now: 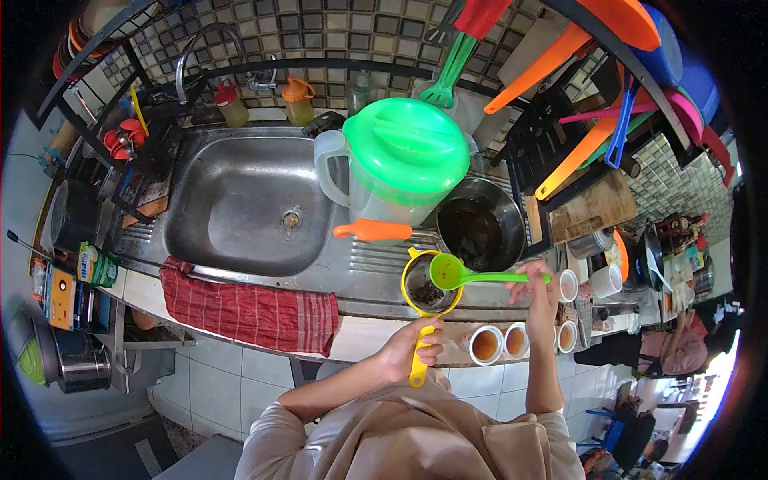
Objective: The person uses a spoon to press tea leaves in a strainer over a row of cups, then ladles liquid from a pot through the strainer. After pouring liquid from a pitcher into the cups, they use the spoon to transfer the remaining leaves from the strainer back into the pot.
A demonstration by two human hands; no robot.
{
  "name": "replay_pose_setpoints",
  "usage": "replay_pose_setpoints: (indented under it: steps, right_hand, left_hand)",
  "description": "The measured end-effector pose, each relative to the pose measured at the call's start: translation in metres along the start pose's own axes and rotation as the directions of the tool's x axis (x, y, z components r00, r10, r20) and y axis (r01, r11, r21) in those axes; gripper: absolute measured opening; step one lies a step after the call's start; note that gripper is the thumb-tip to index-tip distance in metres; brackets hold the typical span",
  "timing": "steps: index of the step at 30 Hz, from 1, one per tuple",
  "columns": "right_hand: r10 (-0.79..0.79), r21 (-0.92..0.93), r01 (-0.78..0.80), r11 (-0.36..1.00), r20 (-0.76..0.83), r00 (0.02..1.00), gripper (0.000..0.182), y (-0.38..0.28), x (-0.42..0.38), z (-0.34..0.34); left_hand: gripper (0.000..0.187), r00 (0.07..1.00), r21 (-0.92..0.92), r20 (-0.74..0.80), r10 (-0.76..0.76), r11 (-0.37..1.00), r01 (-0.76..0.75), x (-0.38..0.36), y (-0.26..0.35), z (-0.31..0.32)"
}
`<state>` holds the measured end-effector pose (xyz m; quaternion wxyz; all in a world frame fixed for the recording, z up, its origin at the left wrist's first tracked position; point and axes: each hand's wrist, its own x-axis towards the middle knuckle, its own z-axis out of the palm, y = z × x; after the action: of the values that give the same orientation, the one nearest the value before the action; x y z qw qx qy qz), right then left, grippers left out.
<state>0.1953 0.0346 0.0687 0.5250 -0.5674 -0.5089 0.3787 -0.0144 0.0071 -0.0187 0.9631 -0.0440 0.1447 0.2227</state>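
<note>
My left hand (412,350) is closed around the handle of a yellow strainer (418,370), which has dark wet grounds in its mesh. Pinched in my right hand (534,286) is the handle of a green ladle (496,278); its bowl overlaps the strainer's upper right side. Behind the ladle stands a metal pot (522,232) with dark liquid inside. A big pitcher with a green lid (406,148) is beside the pot, with the pot's orange handle (372,230) in front of it. Cups of brown liquid (485,345) line the counter edge near my right forearm.
At left is a steel sink (180,200), with a red checked cloth (252,304) over the counter edge. Orange and blue utensils (552,60) hang from a rack at upper right. More white cups (606,280) sit at right, and people (672,344) are farther off.
</note>
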Motion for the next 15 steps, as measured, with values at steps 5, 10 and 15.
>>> replay_pose_setpoints:
  steps: [5,10,15]
  right_hand:
    - [0.017,-0.038,-0.014,0.999,0.076,0.997,0.026,0.006,-0.005,0.006]
    - [0.011,-0.049,-0.006,0.999,0.119,0.993,0.025,0.004,-0.009,0.01]
    - [0.006,-0.063,0.002,0.998,0.127,0.992,0.024,0.004,-0.011,0.012]
  left_hand:
    - [0.014,1.0,-0.01,-0.002,0.005,1.0,-0.005,0.0,0.0,0.001]
    - [0.015,1.0,-0.003,0.004,0.0,1.0,0.0,0.001,-0.001,0.0]
    - [0.015,1.0,-0.014,0.015,0.001,1.0,-0.001,0.001,-0.001,-0.001]
